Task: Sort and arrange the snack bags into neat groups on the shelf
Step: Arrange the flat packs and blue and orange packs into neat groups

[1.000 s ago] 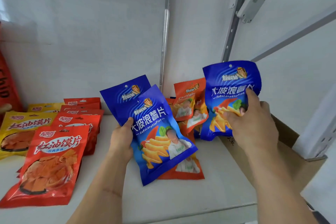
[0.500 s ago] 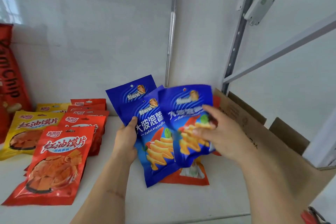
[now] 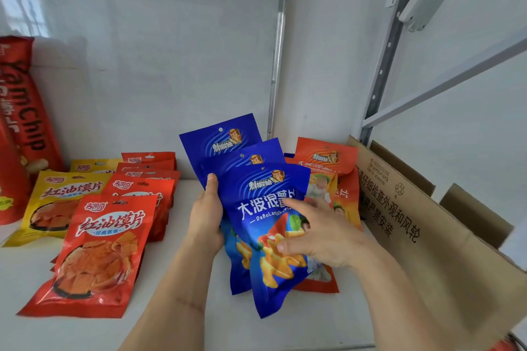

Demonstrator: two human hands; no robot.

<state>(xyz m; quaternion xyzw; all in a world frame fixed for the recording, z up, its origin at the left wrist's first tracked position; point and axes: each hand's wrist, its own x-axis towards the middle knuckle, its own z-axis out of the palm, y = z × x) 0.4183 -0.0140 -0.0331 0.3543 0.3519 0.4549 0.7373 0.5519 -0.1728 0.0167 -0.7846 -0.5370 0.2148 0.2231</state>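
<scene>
Now, from the head view, the left hand (image 3: 206, 215) grips the left edge of a fanned stack of three blue snack bags (image 3: 265, 225), thumb up along the front and the other fingers curled behind, hidden. The stack is held tilted above the middle of the white shelf (image 3: 182, 319), toward its front edge; whether the lowest corner touches the shelf cannot be told. The right hand (image 3: 319, 239) lies on the front blue bag, its fingers (image 3: 293, 205) loosely spread and nearly straight, with the thumb low on the printed chips picture. It presses the bag rather than pinching it.

Behind and to the right of the blue stack, orange snack bags (image 3: 328, 162) lean together near the back wall, and another orange bag (image 3: 322, 283) lies flat under the blue ones. A brown cardboard box (image 3: 413, 236) with open flaps sits at the shelf's right edge, just beside the orange bags.

Toward the left, red snack bags (image 3: 102, 253) lie overlapping in a row running from the front edge back to the wall. Yellow snack bags (image 3: 57, 202) lie just beside them, further left. A tall red yam chip bag (image 3: 20, 122) stands at the far left edge against the back wall.
</scene>
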